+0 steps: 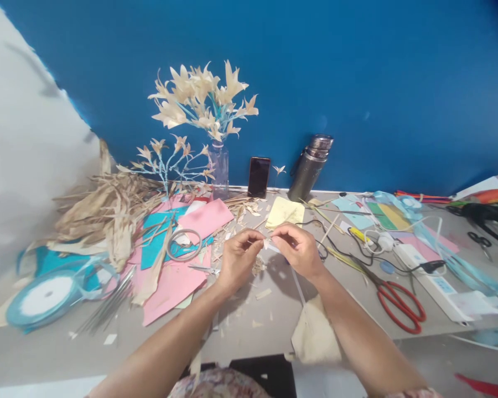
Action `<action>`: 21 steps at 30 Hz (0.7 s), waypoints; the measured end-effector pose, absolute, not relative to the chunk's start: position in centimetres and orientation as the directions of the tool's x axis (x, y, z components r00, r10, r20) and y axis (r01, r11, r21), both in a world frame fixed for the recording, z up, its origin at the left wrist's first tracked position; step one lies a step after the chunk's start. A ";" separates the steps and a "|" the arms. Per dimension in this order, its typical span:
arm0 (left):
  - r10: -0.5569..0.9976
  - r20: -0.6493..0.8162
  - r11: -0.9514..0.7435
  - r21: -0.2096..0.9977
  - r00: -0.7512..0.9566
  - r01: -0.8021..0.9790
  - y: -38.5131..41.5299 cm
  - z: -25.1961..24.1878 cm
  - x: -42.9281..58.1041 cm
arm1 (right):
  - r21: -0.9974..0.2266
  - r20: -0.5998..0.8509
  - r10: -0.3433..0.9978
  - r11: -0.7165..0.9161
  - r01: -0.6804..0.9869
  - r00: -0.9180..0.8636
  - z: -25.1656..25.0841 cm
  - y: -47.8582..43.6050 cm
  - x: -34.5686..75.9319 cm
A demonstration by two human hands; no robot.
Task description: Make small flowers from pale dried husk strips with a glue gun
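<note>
Watching through the head camera, I see both hands held just above the middle of the table (249, 326), a little back from its near edge. The left hand (238, 257) and the right hand (297, 247) meet fingertip to fingertip. Each pinches one end of a small pale husk piece (268, 242), which hangs between them, clear of the tabletop. It is too small for me to tell its shape.

By my reading the work is well along but not finished. At the far edge a glass vase (219, 166) holds a full bunch of husk flowers (203, 99), and just left of it stands a blue branch (166, 160) with smaller blooms. The piece in hand looks like a mere scrap, not yet a flower.

Plenty of material remains. A heap of dried husks (103, 213) fills the far left corner, and bare wire rods (108, 307) lie toward the near left edge beside a ribbon spool (45, 296). Trimmings litter the surface under the hands. The red scissors (400, 301) lie to the right, near the near edge and apart from both hands.
</note>
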State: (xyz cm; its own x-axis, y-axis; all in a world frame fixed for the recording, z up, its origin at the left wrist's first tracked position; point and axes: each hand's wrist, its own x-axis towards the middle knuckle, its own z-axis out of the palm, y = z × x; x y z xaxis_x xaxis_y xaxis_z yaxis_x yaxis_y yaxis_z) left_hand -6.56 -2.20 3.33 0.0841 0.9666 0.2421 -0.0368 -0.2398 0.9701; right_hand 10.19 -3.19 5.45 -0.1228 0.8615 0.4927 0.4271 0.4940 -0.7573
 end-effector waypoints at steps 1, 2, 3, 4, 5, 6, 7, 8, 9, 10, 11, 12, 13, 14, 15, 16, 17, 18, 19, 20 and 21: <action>0.954 0.290 -0.291 0.957 0.082 0.004 -2.2 3.3 -6.6 | -0.754 0.496 0.858 0.501 0.424 -0.133 5.6 -3.2 10.3; 0.939 0.332 -0.337 0.941 0.085 0.041 -2.2 3.3 -6.6 | -0.750 0.501 0.854 0.510 0.422 -0.143 5.7 -3.3 10.4; 0.925 0.368 -0.375 0.924 0.094 0.071 -2.3 3.3 -6.6 | -0.744 0.507 0.848 0.520 0.421 -0.152 5.7 -3.3 10.4; 0.912 0.397 -0.406 0.909 0.104 0.094 -2.3 3.3 -6.6 | -0.736 0.514 0.843 0.529 0.422 -0.159 5.8 -3.3 10.5; 0.901 0.419 -0.431 0.896 0.113 0.110 -2.3 3.4 -6.6 | -0.727 0.521 0.837 0.537 0.427 -0.166 5.9 -3.3 10.5; 0.891 0.438 -0.451 0.884 0.121 0.121 -2.3 3.4 -6.6 | -0.718 0.527 0.832 0.544 0.434 -0.171 5.9 -3.3 10.6; 0.883 0.451 -0.466 0.875 0.129 0.130 -2.2 3.4 -6.7 | -0.709 0.533 0.828 0.550 0.441 -0.177 5.9 -3.3 10.6; 0.879 0.458 -0.474 0.869 0.137 0.138 -2.2 3.4 -6.7 | -0.700 0.537 0.823 0.556 0.448 -0.183 6.0 -3.2 10.6; 0.876 0.459 -0.478 0.866 0.147 0.146 -2.2 3.4 -6.7 | -0.693 0.539 0.820 0.561 0.453 -0.190 6.0 -3.2 10.6; 0.875 0.459 -0.480 0.864 0.154 0.154 -2.2 3.4 -6.8 | -0.688 0.541 0.818 0.564 0.456 -0.196 6.0 -3.2 10.6; 0.875 0.457 -0.480 0.863 0.160 0.160 -2.2 3.4 -6.8 | -0.686 0.541 0.817 0.567 0.457 -0.200 6.0 -3.2 10.6; 0.876 0.454 -0.478 0.863 0.164 0.164 -2.2 3.4 -6.8 | -0.685 0.542 0.815 0.569 0.456 -0.203 6.0 -3.1 10.6; 0.877 0.450 -0.475 0.864 0.166 0.165 -2.2 3.4 -6.8 | -0.685 0.543 0.815 0.569 0.454 -0.202 6.0 -3.1 10.6; 0.878 0.446 -0.472 0.866 0.170 0.165 -2.3 3.4 -6.8 | -0.689 0.541 0.817 0.566 0.452 -0.199 6.0 -3.1 10.6; 0.879 0.444 -0.470 0.868 0.176 0.161 -2.3 3.4 -6.8 | -0.697 0.535 0.822 0.559 0.450 -0.194 6.0 -3.1 10.7; 0.878 0.443 -0.471 0.869 0.184 0.155 -2.3 3.5 -6.8 | -0.708 0.522 0.832 0.546 0.449 -0.188 6.0 -3.1 10.7; 0.875 0.443 -0.473 0.869 0.194 0.147 -2.3 3.5 -6.8 | -0.723 0.504 0.845 0.527 0.446 -0.181 6.0 -3.1 10.7; 0.871 0.447 -0.477 0.868 0.204 0.138 -2.4 3.6 -6.7 | -0.743 0.481 0.859 0.504 0.440 -0.174 6.0 -3.1 10.7; 0.867 0.451 -0.482 0.866 0.213 0.130 -2.4 3.6 -6.7 | -0.764 0.455 0.875 0.479 0.431 -0.167 6.0 -3.1 10.7; 0.863 0.455 -0.487 0.865 0.219 0.124 -2.4 3.7 -6.7 | -0.787 0.428 0.889 0.454 0.418 -0.160 6.0 -3.1 10.7; 0.861 0.458 -0.490 0.863 0.222 0.120 -2.4 3.7 -6.7 | -0.808 0.403 0.902 0.429 0.403 -0.153 6.0 -3.1 10.7</action>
